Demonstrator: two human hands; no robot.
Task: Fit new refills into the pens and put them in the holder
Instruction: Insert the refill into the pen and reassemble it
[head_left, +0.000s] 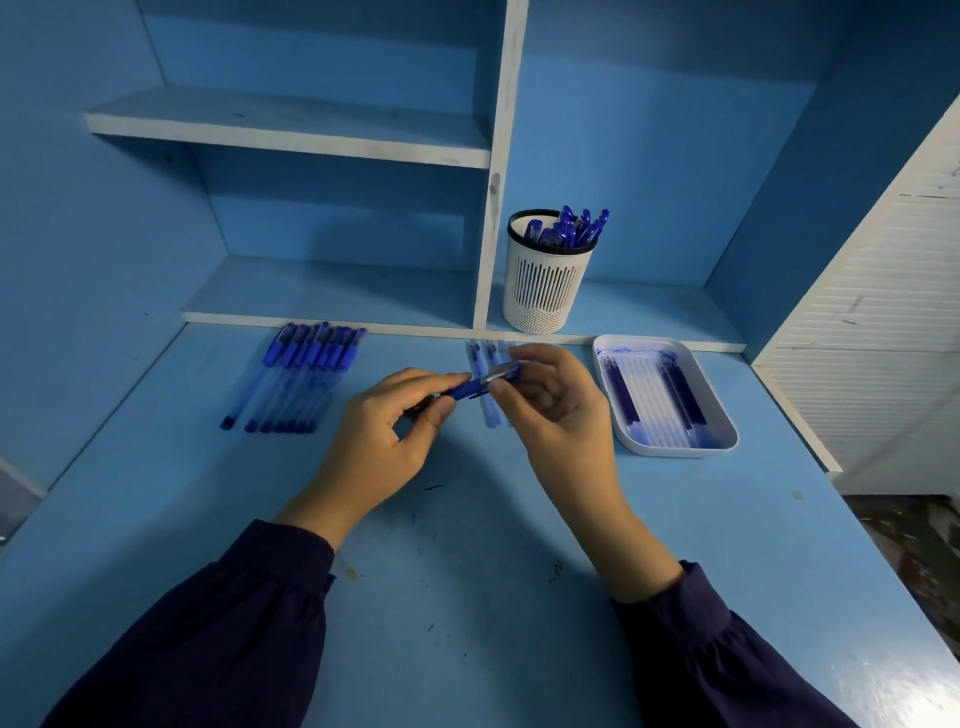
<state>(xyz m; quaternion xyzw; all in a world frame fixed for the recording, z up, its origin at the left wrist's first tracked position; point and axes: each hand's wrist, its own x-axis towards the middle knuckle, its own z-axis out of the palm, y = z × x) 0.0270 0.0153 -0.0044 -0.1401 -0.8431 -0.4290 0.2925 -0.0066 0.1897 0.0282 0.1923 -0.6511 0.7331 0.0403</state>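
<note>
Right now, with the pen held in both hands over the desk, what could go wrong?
1. The pen is only pinched between the left hand and right hand; a slip could drop it onto the loose tubes beneath.
2. The tray shows blue smears, so refills may leak.
3. Pens crowd one side of the holder; another might snag.

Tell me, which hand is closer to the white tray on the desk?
Right. The right hand is just beside the white tray, at its left edge, pinching the pen; the left hand grips the pen's other end, farther left.
</note>
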